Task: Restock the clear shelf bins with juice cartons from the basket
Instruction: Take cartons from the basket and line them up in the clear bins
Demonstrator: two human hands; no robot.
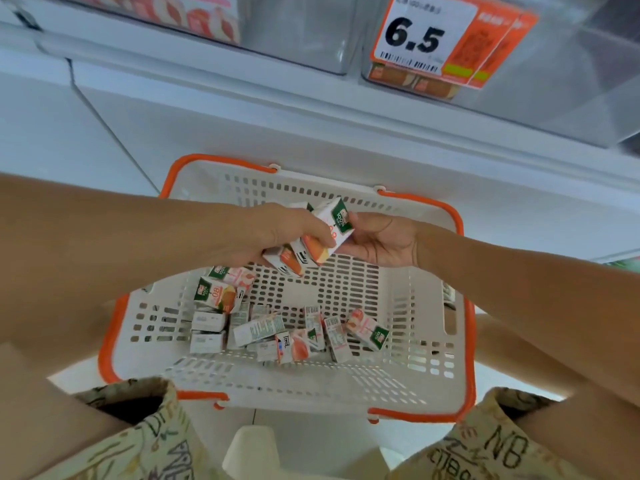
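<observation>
A white slotted basket [426,344] with an orange rim sits below me on the floor. Several small white-and-orange juice cartons [263,330] lie jumbled on its bottom, mostly at the left and middle. Above the basket's far half, my left hand [277,233] clutches a bundle of cartons [294,259]. My right hand [384,242] meets it from the right and grips the top carton [332,228] by its green-labelled end. Clear shelf bins [304,32] line the shelf overhead; the left one holds a few cartons [207,15] at its far side.
A bin at upper right carries a price tag [426,32] reading 6.5, with orange cartons [408,79] behind it. The white shelf edge [346,109] runs across above the basket. My patterned sleeves [498,448] fill the bottom corners.
</observation>
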